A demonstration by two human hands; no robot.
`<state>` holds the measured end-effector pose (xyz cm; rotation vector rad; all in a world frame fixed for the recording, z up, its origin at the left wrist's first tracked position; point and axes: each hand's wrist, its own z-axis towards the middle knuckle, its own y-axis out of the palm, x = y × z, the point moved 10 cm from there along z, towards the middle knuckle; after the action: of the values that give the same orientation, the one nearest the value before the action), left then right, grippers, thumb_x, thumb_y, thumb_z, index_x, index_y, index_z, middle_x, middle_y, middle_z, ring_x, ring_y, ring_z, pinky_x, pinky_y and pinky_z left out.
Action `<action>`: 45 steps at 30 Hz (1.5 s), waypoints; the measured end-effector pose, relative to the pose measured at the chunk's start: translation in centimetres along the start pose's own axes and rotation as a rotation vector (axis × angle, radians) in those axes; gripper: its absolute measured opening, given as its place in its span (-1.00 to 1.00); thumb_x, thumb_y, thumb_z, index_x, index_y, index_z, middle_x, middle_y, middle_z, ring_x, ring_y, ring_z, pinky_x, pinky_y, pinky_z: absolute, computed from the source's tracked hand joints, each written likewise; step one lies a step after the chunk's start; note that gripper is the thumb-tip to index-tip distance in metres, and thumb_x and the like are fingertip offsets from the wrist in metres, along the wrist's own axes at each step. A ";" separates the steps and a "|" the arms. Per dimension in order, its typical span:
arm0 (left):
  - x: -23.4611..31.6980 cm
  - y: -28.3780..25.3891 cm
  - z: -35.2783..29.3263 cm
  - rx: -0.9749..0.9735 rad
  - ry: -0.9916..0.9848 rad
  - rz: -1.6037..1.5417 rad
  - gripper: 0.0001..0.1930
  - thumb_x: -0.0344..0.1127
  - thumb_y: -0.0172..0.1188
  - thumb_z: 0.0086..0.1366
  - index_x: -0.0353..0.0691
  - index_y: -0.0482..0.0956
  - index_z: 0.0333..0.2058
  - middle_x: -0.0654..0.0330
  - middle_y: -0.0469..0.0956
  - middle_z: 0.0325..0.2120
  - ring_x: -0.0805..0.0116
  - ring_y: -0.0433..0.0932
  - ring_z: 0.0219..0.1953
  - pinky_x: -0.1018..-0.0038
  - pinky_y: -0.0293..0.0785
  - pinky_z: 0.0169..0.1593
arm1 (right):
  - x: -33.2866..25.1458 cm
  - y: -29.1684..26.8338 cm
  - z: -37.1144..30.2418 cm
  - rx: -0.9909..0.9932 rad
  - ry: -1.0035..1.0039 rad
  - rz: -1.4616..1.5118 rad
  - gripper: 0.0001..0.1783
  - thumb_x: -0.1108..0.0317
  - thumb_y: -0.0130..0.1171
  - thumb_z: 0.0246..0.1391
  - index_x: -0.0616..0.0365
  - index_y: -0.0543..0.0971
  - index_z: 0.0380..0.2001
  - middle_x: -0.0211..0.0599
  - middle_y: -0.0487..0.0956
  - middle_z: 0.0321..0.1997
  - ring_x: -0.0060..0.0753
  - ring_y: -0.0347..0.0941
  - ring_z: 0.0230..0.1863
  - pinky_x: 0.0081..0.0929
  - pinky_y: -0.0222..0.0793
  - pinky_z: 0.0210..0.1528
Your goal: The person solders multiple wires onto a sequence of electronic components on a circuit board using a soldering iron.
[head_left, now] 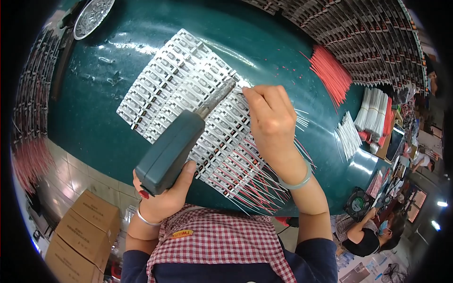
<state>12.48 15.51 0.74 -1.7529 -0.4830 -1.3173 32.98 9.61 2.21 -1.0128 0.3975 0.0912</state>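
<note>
Dark green, a hand tool (172,146) is clasped in the left hand (165,203) at the lower centre of the frame, its long axis slanted to the upper right. Its metal tip (219,96) is aimed at the upper right edge of a block of white-and-silver parts (170,78), which is laid on a green table (94,89) in mid-frame, its length run from upper left to lower right, so that it is crossed by the tool. Just beside the tip's end, and nearer to it, the right hand (271,125) is bent down to the same edge; whether a wire is pinched there cannot be told. Part of the block is covered by the tool, and its lower right is crowded with red and white wires (257,188). Red wires (330,75) are heaped at upper right, a metal dish (93,19) is seen at upper left, and cardboard boxes (87,226) are stacked at lower left.
</note>
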 end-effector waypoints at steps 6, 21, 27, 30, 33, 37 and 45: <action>1.3 0.9 1.4 -0.042 0.056 0.008 -0.75 -0.53 0.35 0.10 -0.40 0.62 -0.21 0.16 0.59 -0.39 0.39 0.56 -0.43 0.55 0.47 -0.31 | 0.0 0.1 0.1 -0.010 0.017 -0.018 -0.69 0.70 0.28 -0.25 0.28 0.64 -0.32 -0.24 0.55 -0.35 -0.25 0.48 -0.35 -0.37 0.44 -0.35; 1.8 0.5 1.3 -0.054 0.113 0.096 -0.77 -0.50 0.35 0.10 -0.39 0.62 -0.23 0.15 0.57 -0.41 0.37 0.55 -0.47 0.53 0.46 -0.36 | -0.7 0.3 0.5 -0.028 0.007 0.000 -0.67 0.68 0.20 -0.28 0.33 0.60 -0.30 -0.19 0.52 -0.33 -0.21 0.45 -0.31 -0.36 0.44 -0.32; 0.4 -1.0 0.1 0.056 -0.001 0.019 -0.69 -0.41 0.40 0.09 -0.41 0.64 -0.17 -0.01 0.65 -0.29 0.19 0.67 -0.33 0.46 0.56 -0.21 | -0.5 0.4 0.6 -0.015 0.027 0.002 -0.69 0.71 0.24 -0.26 0.30 0.62 -0.32 -0.22 0.54 -0.35 -0.22 0.46 -0.35 -0.35 0.43 -0.33; 0.8 -1.3 0.0 0.056 0.017 0.050 -0.70 -0.42 0.40 0.09 -0.41 0.64 -0.18 0.00 0.65 -0.30 0.18 0.67 -0.34 0.45 0.56 -0.22 | -0.7 0.0 0.6 0.019 0.015 -0.015 -0.70 0.70 0.26 -0.25 0.29 0.62 -0.32 -0.23 0.55 -0.35 -0.23 0.46 -0.35 -0.36 0.43 -0.33; 0.8 -1.4 -0.1 0.035 -0.003 0.067 -0.71 -0.43 0.39 0.09 -0.41 0.64 -0.19 -0.01 0.65 -0.30 0.16 0.66 -0.34 0.45 0.56 -0.20 | -1.4 -0.3 0.4 0.042 0.011 -0.010 -0.70 0.69 0.28 -0.24 0.29 0.63 -0.32 -0.24 0.55 -0.35 -0.23 0.46 -0.35 -0.37 0.43 -0.33; 0.5 -1.3 -0.1 0.034 0.001 0.048 -0.73 -0.46 0.38 0.09 -0.42 0.64 -0.21 0.00 0.64 -0.34 0.17 0.64 -0.37 0.46 0.55 -0.23 | -1.6 0.4 0.0 0.038 0.014 0.027 -0.70 0.69 0.29 -0.25 0.29 0.63 -0.31 -0.24 0.56 -0.36 -0.23 0.46 -0.35 -0.37 0.43 -0.34; 0.9 -0.8 0.5 -0.019 0.030 0.036 -0.78 -0.54 0.34 0.08 -0.42 0.61 -0.26 0.09 0.56 -0.38 0.33 0.55 -0.43 0.52 0.46 -0.33 | -1.9 0.8 0.0 -0.014 -0.028 0.011 -0.62 0.63 0.18 -0.31 0.39 0.58 -0.25 -0.19 0.49 -0.30 -0.22 0.41 -0.28 -0.37 0.44 -0.31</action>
<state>12.53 16.21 1.84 -1.7467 -0.4213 -1.3251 31.06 10.28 2.25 -1.0224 0.3775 0.1178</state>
